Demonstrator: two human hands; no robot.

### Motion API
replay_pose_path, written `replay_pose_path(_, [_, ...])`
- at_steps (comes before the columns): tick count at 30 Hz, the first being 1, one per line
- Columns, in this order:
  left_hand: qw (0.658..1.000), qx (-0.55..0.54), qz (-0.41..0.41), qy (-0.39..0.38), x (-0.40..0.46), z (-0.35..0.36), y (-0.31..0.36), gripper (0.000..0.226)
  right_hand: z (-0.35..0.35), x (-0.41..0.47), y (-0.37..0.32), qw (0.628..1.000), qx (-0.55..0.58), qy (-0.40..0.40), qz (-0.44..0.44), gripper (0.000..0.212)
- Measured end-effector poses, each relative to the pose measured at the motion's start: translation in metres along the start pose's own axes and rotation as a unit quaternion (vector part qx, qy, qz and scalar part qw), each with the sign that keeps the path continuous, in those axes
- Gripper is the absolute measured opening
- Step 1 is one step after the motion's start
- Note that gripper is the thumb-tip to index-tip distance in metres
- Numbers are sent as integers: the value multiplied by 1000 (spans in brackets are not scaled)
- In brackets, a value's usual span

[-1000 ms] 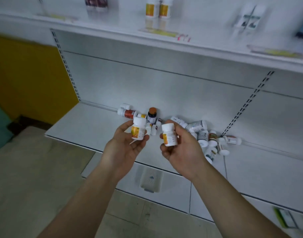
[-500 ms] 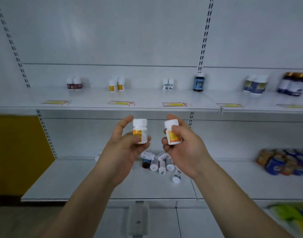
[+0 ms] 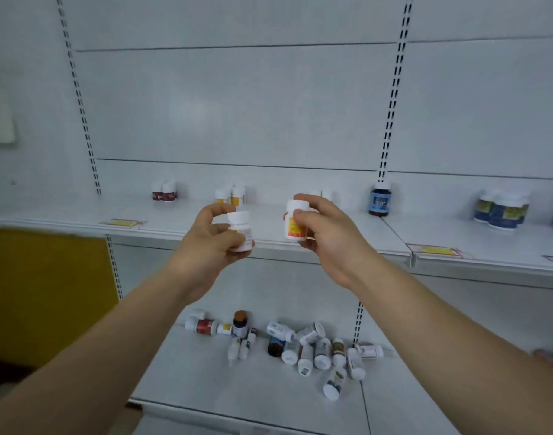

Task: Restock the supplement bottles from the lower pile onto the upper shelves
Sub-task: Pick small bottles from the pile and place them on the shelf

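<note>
My left hand [image 3: 210, 238] grips a small white bottle [image 3: 241, 227] at the front edge of the upper shelf [image 3: 162, 226]. My right hand [image 3: 327, 233] holds a second white bottle with a yellow-orange label [image 3: 295, 222] upright, just to the right of the first. Both bottles hover over the shelf's front part. Behind them, at the shelf's back, stand matching yellow-labelled bottles [image 3: 234, 194]. The pile of loose supplement bottles [image 3: 303, 348] lies on the lower shelf [image 3: 237, 390], below my arms.
On the upper shelf stand two red-labelled bottles [image 3: 164, 191], a dark blue bottle [image 3: 379, 199] and blue-yellow bottles [image 3: 501, 210]. Yellow price tags [image 3: 123, 223] line its edge. A yellow panel [image 3: 46, 293] fills the left.
Both hands have risen with their bottles from over the lower pile to the level of the upper shelf. The camera has tilted up, bringing the upper shelf into the middle.
</note>
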State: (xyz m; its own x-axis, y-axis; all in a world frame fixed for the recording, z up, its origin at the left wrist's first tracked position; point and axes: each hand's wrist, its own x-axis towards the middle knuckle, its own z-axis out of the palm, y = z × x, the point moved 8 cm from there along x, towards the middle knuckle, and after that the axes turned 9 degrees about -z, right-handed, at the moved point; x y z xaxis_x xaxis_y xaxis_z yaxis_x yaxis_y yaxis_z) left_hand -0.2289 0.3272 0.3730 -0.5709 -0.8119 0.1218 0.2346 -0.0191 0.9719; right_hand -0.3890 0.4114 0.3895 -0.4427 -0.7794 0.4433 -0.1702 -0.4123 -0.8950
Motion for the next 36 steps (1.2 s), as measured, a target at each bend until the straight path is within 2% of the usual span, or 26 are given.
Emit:
replay_pose_path(4, [985,164,11,55,38,-42,17,37,24,43,22,999,-39,-19,10,20])
replay_pose_path(8, [960,270,20,70,92,-83,24,42,51,98,50,994,-108,-18,18,25])
replay_pose_path(11, [932,357,22,57,138,-106,22,51,70,134,73,989,-140,-3,36,28])
replay_pose_path(14, [915,403,17,27,179,-119,15,46,84,163,92,981,-188,-6,51,34])
replay_pose_path(19, [893,447,20,-36,230,-122,-2,40,100,200,115,952,-297,-45,54,46])
replay_pose_path(23, [887,459,36,-38,254,-122,-7,41,104,226,130,930,-358,-65,45,49])
replay_pose_path(26, [869,490,60,-32,266,-120,-9,39,103,244,142,920,-383,-73,46,52])
replay_pose_path(31, [850,520,78,-16,277,-116,-8,43,99,262,150,911,-406,-61,35,44])
replay_pose_path(36, [851,518,84,-8,285,-116,-9,41,101,270,153,906,-419,-61,20,35])
